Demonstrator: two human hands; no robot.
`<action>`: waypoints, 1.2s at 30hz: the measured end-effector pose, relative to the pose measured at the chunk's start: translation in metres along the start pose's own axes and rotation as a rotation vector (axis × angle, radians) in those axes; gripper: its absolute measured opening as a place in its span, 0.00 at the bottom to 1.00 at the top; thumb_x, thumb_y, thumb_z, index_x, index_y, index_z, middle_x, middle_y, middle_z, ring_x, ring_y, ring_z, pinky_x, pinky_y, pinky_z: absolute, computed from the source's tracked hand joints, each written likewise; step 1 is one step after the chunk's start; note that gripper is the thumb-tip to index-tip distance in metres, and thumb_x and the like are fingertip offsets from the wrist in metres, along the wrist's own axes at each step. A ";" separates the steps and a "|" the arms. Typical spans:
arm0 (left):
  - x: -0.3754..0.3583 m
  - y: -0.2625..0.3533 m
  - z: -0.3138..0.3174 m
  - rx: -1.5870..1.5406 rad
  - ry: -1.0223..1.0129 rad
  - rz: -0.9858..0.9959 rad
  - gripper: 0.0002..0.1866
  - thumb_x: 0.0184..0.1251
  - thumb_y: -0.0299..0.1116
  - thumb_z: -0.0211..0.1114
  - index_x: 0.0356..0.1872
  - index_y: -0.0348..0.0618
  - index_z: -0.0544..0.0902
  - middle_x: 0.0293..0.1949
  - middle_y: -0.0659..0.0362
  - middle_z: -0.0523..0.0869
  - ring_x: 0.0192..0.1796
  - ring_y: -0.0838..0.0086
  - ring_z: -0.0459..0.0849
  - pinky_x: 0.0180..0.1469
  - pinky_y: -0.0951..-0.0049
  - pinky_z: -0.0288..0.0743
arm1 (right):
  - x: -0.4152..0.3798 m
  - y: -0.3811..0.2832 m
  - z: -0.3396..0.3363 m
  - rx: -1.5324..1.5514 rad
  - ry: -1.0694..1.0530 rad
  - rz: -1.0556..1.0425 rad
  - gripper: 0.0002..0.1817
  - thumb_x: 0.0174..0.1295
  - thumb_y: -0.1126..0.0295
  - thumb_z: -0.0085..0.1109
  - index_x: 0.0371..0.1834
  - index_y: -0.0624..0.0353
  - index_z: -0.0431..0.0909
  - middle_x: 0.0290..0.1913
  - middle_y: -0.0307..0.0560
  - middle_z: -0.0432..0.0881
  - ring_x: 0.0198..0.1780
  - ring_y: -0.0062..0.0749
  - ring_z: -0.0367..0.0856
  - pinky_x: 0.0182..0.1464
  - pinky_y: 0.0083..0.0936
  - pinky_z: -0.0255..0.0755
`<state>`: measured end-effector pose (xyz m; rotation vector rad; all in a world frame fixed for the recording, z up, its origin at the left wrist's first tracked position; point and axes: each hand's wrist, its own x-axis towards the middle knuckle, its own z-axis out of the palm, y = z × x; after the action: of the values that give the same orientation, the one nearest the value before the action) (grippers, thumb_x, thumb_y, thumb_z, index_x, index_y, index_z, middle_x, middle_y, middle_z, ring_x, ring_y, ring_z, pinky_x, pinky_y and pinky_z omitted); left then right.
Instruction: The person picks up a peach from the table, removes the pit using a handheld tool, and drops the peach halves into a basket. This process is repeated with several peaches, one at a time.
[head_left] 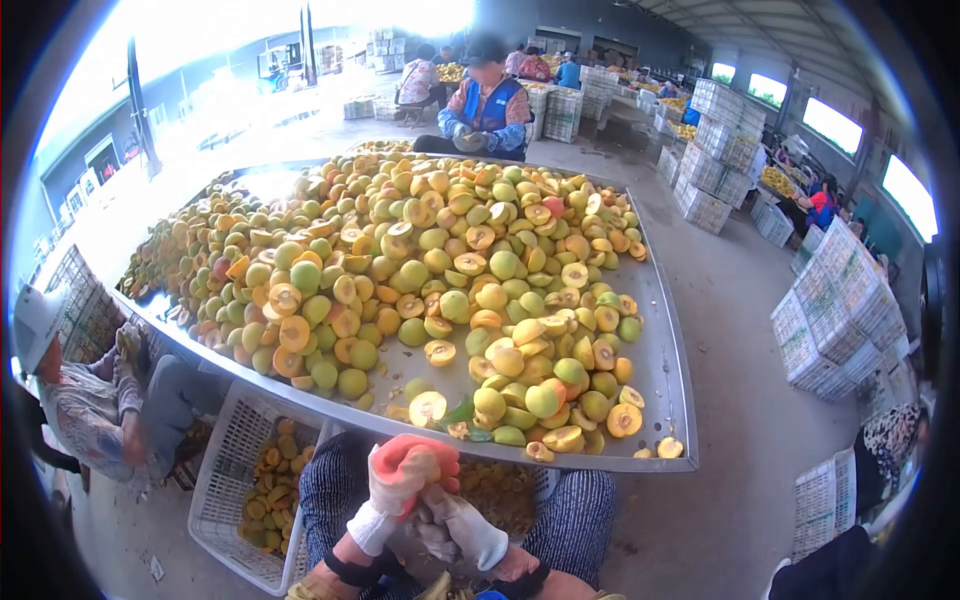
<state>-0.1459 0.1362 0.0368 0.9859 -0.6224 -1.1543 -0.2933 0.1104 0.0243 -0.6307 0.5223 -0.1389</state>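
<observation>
Gloved hands meet low over the lap, left hand (405,478) curled shut over something I cannot make out, right hand (455,520) closed beneath; best keep it above the crate (235,470) at nine o'clock, halved peaches (420,290) at twelve.

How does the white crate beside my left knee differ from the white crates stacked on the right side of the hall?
The crate by the left knee stands alone on the floor, open on top, and it holds yellow fruit pieces. The stacked crates are piled in tall columns, and no fruit shows in them from this view. The single crate sits close under the metal table; the stacks stand farther away. Both are white plastic with lattice walls.
</observation>
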 end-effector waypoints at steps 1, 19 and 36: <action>-0.002 0.009 0.009 -0.038 0.037 0.025 0.26 0.70 0.49 0.72 0.48 0.29 0.84 0.44 0.44 0.90 0.40 0.59 0.92 0.40 0.57 0.92 | 0.000 0.002 0.000 0.011 -0.009 -0.008 0.30 0.74 0.33 0.50 0.33 0.51 0.68 0.16 0.30 0.62 0.11 0.17 0.57 0.14 0.21 0.52; 0.017 0.021 0.007 0.337 -0.314 0.231 0.22 0.75 0.47 0.67 0.36 0.32 0.89 0.32 0.50 0.90 0.31 0.67 0.90 0.36 0.70 0.84 | -0.003 -0.009 -0.022 0.365 -0.355 0.224 0.26 0.76 0.39 0.52 0.32 0.49 0.67 0.20 0.26 0.61 0.14 0.13 0.54 0.16 0.15 0.49; -0.032 0.117 -0.115 1.950 0.636 0.774 0.10 0.69 0.33 0.69 0.47 0.42 0.90 0.47 0.51 0.92 0.51 0.60 0.90 0.56 0.64 0.82 | 0.034 0.027 -0.033 1.186 -0.689 0.131 0.30 0.78 0.37 0.45 0.32 0.53 0.71 0.19 0.31 0.63 0.14 0.17 0.61 0.15 0.20 0.57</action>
<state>-0.0068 0.2123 0.0893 2.2011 -1.3879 0.8732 -0.2815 0.1053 -0.0286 0.5236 -0.2298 -0.0780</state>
